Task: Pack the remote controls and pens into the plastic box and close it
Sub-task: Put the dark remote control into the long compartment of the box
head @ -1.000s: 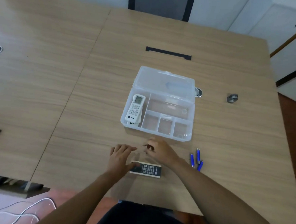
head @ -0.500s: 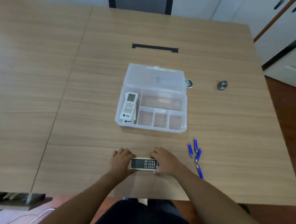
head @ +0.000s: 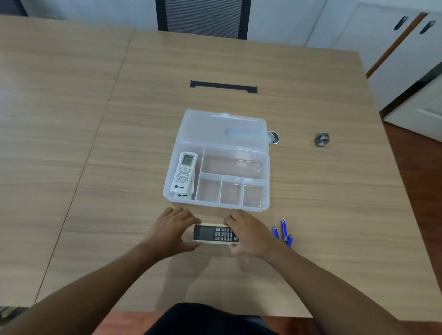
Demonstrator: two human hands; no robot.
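Observation:
A clear plastic box (head: 266, 192) stands open on the wooden table, its lid (head: 222, 130) folded back. A white remote (head: 184, 172) lies in the box's left compartment, on top of another one whose end shows beneath it. In front of the box a dark-faced remote (head: 215, 233) lies sideways. My left hand (head: 172, 230) holds its left end and my right hand (head: 249, 236) holds its right end. Several blue pens (head: 283, 230) lie on the table just right of my right hand.
A small grey metal object (head: 321, 139) sits on the table to the right of the box. A round cable port (head: 273, 137) lies behind the lid's right corner, and a black slot (head: 223, 86) farther back. A chair (head: 201, 11) stands at the far edge.
Both hands have closed around the ends of the dark remote, the right hand coming down from near the box. The view has shifted, so the box sits more central.

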